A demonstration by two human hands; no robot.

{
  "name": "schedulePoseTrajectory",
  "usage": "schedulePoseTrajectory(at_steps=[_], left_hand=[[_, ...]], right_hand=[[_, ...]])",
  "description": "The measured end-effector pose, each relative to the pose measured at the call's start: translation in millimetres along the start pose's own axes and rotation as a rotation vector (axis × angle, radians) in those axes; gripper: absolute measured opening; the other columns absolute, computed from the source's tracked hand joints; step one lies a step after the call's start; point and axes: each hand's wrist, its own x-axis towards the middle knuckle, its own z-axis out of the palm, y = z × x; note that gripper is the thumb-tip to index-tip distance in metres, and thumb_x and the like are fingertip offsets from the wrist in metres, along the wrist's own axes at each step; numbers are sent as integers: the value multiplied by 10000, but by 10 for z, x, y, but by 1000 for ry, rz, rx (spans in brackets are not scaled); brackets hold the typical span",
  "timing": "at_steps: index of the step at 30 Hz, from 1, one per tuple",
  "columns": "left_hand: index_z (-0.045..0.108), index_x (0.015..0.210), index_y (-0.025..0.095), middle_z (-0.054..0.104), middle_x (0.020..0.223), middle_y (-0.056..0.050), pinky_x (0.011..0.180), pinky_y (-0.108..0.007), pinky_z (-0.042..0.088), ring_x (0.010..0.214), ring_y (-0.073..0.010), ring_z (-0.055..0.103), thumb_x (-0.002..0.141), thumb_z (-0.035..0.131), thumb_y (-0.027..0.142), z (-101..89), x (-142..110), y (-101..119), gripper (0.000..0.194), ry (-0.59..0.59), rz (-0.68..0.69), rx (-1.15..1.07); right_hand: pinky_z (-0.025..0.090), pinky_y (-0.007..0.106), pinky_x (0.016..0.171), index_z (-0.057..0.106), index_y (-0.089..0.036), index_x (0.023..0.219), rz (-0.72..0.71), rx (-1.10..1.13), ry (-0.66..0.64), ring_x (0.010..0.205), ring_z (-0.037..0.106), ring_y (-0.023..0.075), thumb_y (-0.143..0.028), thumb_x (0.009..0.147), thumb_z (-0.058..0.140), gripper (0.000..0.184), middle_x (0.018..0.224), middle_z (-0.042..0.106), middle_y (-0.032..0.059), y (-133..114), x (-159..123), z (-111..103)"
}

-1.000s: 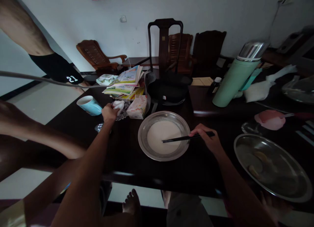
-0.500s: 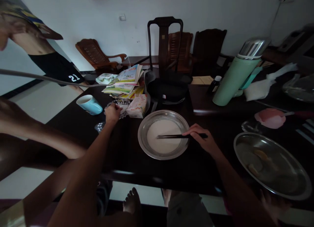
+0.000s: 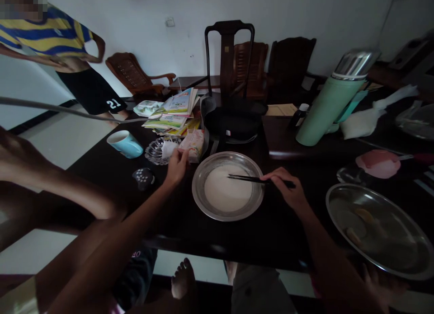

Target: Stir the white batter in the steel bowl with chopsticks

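My right hand (image 3: 286, 187) grips a pair of dark chopsticks (image 3: 246, 178). Their tips reach over the white batter-like liquid (image 3: 227, 194) in a round metal bowl (image 3: 200, 201). To the left of that bowl, my left hand (image 3: 178, 167) is closed with its fingertips pinched; what they hold, if anything, cannot be made out. It is beside a pink-and-white tissue pack (image 3: 192, 144) and a clear glass dish (image 3: 152, 153) with a white piece of paper or tissue (image 3: 168, 149) in it. A dark game controller (image 3: 144, 178) lies nearer on the left.
A blue mug (image 3: 125, 144) and stacked booklets (image 3: 176, 108) stand behind on the left. On the right are a green thermos (image 3: 328, 108), a pink ladle-like scoop (image 3: 378, 164) and a large metal basin (image 3: 335, 210). A person in a striped shirt (image 3: 57, 34) stands at far left; another person's arm (image 3: 61, 183) is nearby.
My left hand has moved right from over the glass dish to the tissue pack, uncovering dish and controller. The chopstick tips have shifted up and right in the bowl. The standing person has straightened.
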Motion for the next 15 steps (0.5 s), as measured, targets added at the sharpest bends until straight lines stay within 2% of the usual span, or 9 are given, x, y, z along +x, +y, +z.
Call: schedulePoseTrajectory(at_steps=[3,5,7,9,11,14,15], left_hand=[[493,630,193,472,546,33,534,-245,377,524,-114,436,800,589,524,201,-258,-58,384,-67,-191,-200],[505,579,184,475,526,35,512,-242,363,506,-108,428,740,634,565,272,-384,-81,432,-102,-305,-319],[522,569,181,498,512,33,501,-247,369,487,-112,441,692,657,595,293,-470,-92,453,-141,-424,-446],[564,594,173,550,529,17,513,-258,400,498,-129,488,654,684,601,280,-531,-99,449,-184,-501,-540],[621,656,162,611,580,-6,546,-273,436,550,-158,551,629,713,597,253,-583,-108,446,-218,-510,-583],[648,689,160,646,620,-14,557,-274,443,588,-168,576,616,734,613,221,-658,-119,467,-217,-453,-569],[645,678,162,642,615,-9,547,-269,435,578,-161,566,615,734,621,215,-679,-118,472,-206,-434,-561]], right_hand=[[492,350,754,742,-240,770,81,78,155,742,643,202,-411,960,484,363,723,712,41,24,-24,-44],[497,337,732,741,-237,759,83,129,79,724,643,197,-419,958,485,372,712,708,38,17,-31,-28],[502,337,754,764,-242,802,35,127,-80,773,651,204,-423,937,527,328,782,728,46,3,-23,15],[499,345,792,780,-252,866,-20,89,-168,838,652,214,-420,910,576,268,867,744,53,-1,-9,46],[489,348,808,780,-257,877,-19,44,-106,855,646,218,-417,907,581,258,882,743,52,17,-2,41],[482,336,765,757,-246,772,82,55,106,781,641,207,-423,947,508,352,782,721,43,62,-17,-5],[484,330,743,746,-242,746,112,83,136,751,639,203,-426,955,489,379,748,711,41,72,-25,-13]])
